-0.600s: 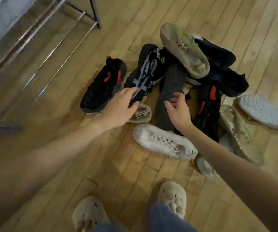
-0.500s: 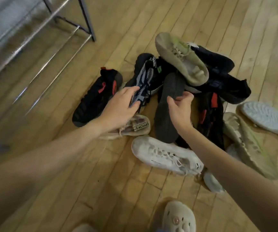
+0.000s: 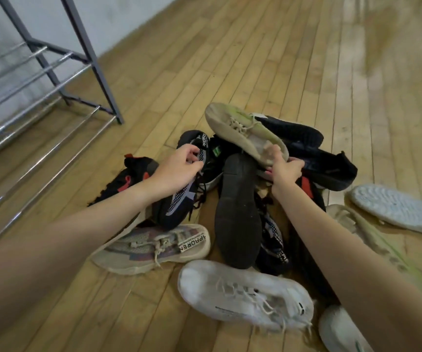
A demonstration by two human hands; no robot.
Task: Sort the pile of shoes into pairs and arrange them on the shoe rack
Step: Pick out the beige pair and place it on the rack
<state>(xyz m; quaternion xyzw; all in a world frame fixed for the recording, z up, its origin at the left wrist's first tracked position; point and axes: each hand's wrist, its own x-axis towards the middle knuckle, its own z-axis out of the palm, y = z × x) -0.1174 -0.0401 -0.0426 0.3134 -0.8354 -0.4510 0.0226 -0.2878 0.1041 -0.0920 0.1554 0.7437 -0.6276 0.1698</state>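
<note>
A pile of mixed shoes lies on the wooden floor. My left hand (image 3: 176, 168) is closed on the collar of a black sneaker with a grey dotted pattern (image 3: 179, 201) at the pile's left. My right hand (image 3: 284, 168) grips the heel of a beige sneaker with a green stripe (image 3: 240, 130) that rests on top of the pile. Between my hands a black shoe (image 3: 237, 212) lies sole up. The metal shoe rack (image 3: 52, 80) stands at the upper left with nothing on its visible bars.
A black-and-red sneaker (image 3: 128, 179), a grey multicolour sneaker (image 3: 154, 247) and a white sneaker (image 3: 245, 293) lie nearest me. Black slip-ons (image 3: 329, 168), a second beige sneaker (image 3: 357, 224) and a white upturned sole (image 3: 397, 209) sit to the right. Bare floor stretches beyond.
Both hands have reached deeper into the pile. The left one closed on the patterned black sneaker, and the right one moved from the upturned black sole to the beige sneaker's heel.
</note>
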